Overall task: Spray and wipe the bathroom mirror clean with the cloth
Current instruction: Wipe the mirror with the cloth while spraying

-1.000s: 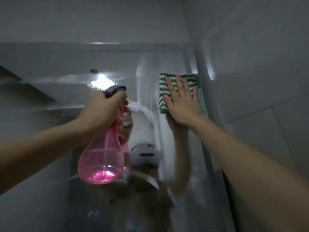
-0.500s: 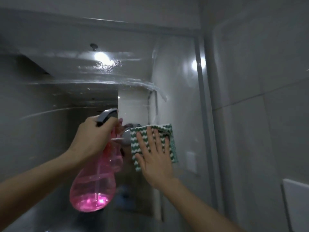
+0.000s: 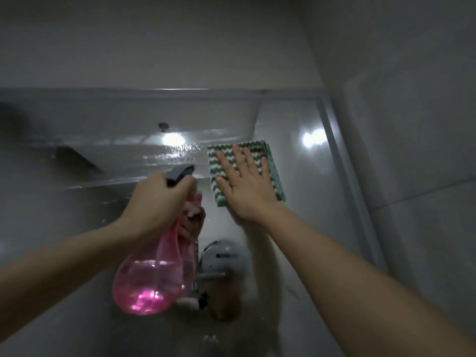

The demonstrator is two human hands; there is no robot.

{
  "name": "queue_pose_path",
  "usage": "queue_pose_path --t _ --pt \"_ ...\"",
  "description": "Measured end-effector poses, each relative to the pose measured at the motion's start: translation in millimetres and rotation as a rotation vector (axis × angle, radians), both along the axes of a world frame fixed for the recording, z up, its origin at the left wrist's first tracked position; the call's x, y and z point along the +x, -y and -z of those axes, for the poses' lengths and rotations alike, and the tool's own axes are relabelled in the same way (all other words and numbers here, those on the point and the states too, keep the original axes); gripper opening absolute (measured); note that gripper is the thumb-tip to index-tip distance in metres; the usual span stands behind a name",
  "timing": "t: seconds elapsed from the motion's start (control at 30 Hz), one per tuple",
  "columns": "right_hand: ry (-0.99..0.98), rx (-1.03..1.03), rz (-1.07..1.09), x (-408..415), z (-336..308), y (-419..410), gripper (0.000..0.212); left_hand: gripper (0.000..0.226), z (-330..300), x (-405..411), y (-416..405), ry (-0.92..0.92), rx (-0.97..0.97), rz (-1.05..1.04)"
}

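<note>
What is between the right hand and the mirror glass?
In the head view, the folded green-and-white cloth lies between the right hand and the mirror; the flat palm and fingers press it onto the glass.

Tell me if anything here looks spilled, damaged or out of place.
Nothing stands out. The wet streaks on the mirror look like spray being wiped. The right hand presses the cloth flat on the glass; the left hand grips the spray bottle.

A home bathroom; framed wall mirror (image 3: 296,130) set between large grey tiles (image 3: 412,124).
</note>
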State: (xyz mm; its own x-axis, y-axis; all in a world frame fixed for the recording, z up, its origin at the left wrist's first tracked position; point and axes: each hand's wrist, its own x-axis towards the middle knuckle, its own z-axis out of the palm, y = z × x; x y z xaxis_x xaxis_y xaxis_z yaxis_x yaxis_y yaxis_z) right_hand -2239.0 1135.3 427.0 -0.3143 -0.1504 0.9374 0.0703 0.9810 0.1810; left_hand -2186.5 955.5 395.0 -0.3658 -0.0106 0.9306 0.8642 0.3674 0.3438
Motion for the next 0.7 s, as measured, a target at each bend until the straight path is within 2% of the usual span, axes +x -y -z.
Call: queue_pose_path --t 0.2,0.4,0.6,0.7 --pt "-0.017 -0.087 -0.032 4.1 -87.9 -7.9 0.056 0.027 -68.8 -7.4 -8.3 -0.037 0.018 0.142" --pt "-0.044 -0.235 -0.047 5.5 -156.6 -4.8 0.057 0.028 -112.2 -16.1 -1.0 -0.108 0.054 0.058" --pt "-0.106 -0.275 -0.028 0.7 -174.7 12.6 0.057 0.027 -132.2 -15.2 13.3 -0.135 0.075 0.021" --pt "-0.091 -0.199 -0.013 -1.4 -166.5 21.0 0.057 0.026 -126.8 -21.1 26.5 -0.102 0.104 0.017"
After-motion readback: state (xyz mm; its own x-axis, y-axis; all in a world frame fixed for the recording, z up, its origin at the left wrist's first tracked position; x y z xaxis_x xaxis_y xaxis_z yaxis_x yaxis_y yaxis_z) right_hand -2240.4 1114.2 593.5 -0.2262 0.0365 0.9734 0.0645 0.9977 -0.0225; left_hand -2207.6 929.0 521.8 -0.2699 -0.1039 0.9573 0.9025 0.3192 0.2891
